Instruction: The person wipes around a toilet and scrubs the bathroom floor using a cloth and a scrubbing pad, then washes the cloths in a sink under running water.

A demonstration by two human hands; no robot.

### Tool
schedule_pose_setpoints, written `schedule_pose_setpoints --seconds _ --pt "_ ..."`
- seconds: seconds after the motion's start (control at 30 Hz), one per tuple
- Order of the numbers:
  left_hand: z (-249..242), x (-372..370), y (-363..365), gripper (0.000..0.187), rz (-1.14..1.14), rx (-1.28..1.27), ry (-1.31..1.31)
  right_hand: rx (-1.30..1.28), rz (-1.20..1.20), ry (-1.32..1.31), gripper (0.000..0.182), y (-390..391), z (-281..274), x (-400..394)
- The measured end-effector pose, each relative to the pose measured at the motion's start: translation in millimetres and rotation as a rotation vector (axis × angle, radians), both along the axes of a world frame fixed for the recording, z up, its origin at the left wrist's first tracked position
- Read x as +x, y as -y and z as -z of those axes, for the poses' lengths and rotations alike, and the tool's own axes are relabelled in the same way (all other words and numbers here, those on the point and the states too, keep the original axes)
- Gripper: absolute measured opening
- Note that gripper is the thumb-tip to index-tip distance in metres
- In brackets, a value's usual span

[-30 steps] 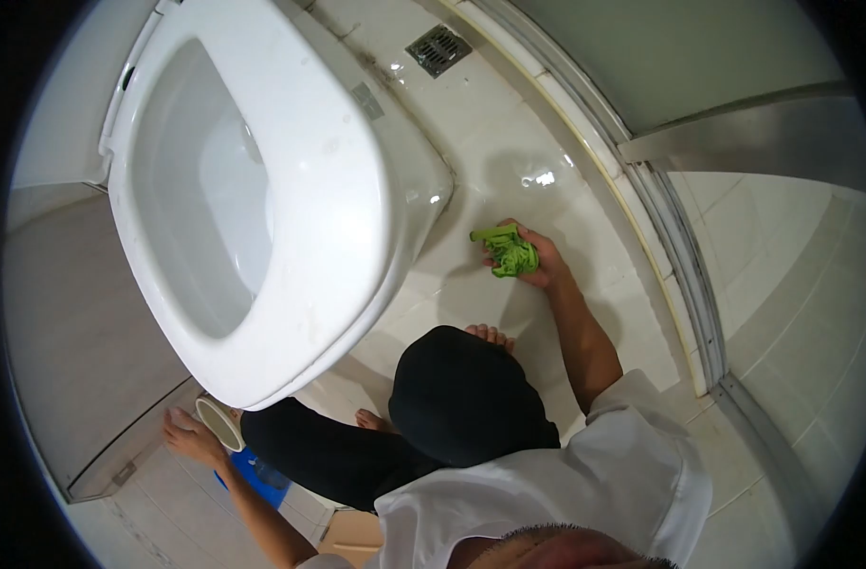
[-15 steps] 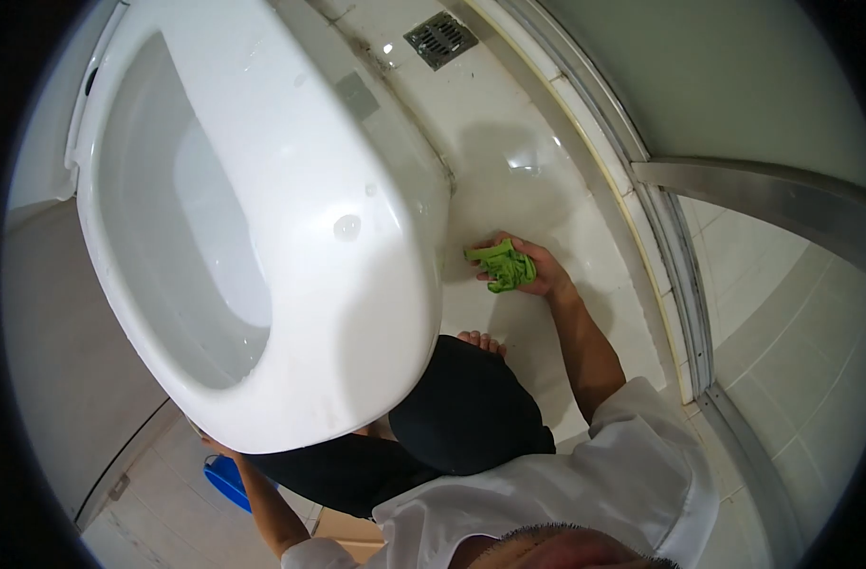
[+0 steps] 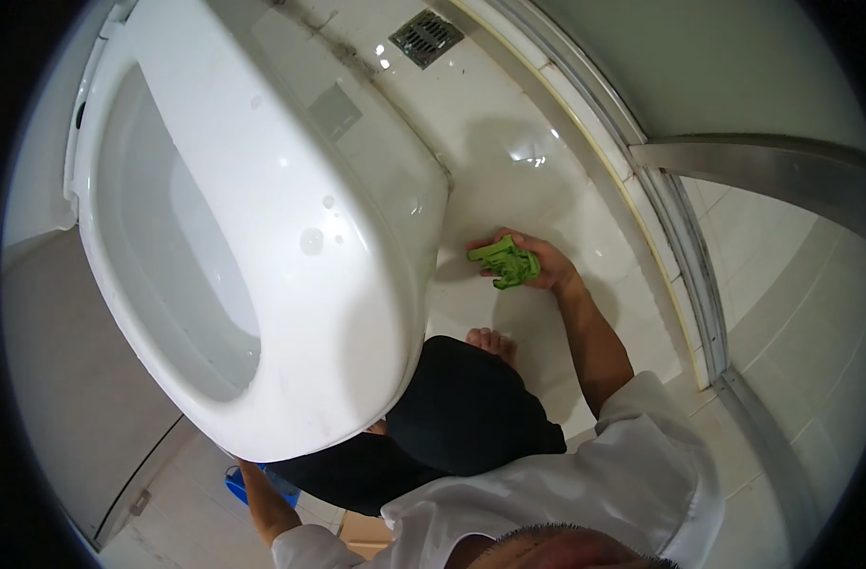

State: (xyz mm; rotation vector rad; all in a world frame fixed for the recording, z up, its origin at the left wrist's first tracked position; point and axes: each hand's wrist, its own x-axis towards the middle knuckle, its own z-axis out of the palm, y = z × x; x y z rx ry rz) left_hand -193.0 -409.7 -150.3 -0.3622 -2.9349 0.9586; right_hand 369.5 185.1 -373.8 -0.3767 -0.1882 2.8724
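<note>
In the head view, my right hand (image 3: 546,258) is closed around a crumpled green cloth (image 3: 509,262), close above the white tiled floor. The hand is to the right of the white toilet (image 3: 347,313), apart from its outer side. Drops of water lie on the toilet's rim, and its bowl is uncovered. On the other side, my left forearm (image 3: 268,507) reaches up to the toilet's lower left edge. The toilet hides my left hand and its fingers. A blue plastic item (image 3: 236,485) lies beside that forearm, partly covered.
A metal floor drain (image 3: 425,38) lies at the top. Along the right runs a raised curb with the metal track (image 3: 674,237) of a glass enclosure. My bare foot (image 3: 492,343) and dark-clothed knee (image 3: 461,408) are close to the toilet. A brown box-like thing (image 3: 364,533) shows at the bottom.
The view has shifted slightly, so the toilet and drain appear further left. My left hand has slipped out of sight behind the toilet's edge. My right hand still holds the cloth in nearly the same place.
</note>
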Motion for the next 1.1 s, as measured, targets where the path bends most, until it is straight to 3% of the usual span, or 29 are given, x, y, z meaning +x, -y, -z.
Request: schedule_pose_setpoints --seconds 0.33,0.7,1.07,1.1 --pt "-3 11 12 0.042 0.022 0.068 0.039 0.047 -0.009 -0.032 0.040 1 3 2" --pt "2 86 45 0.038 0.075 0.300 0.013 0.019 -0.041 0.031 0.039 2 4 7" --pt "-3 146 41 0.035 0.586 0.647 0.103 -0.008 -0.092 0.043 0.038 4 23 5" --pt "-5 148 30 0.035 0.605 0.628 0.153 -0.048 -0.052 0.183 0.038 6 28 10"
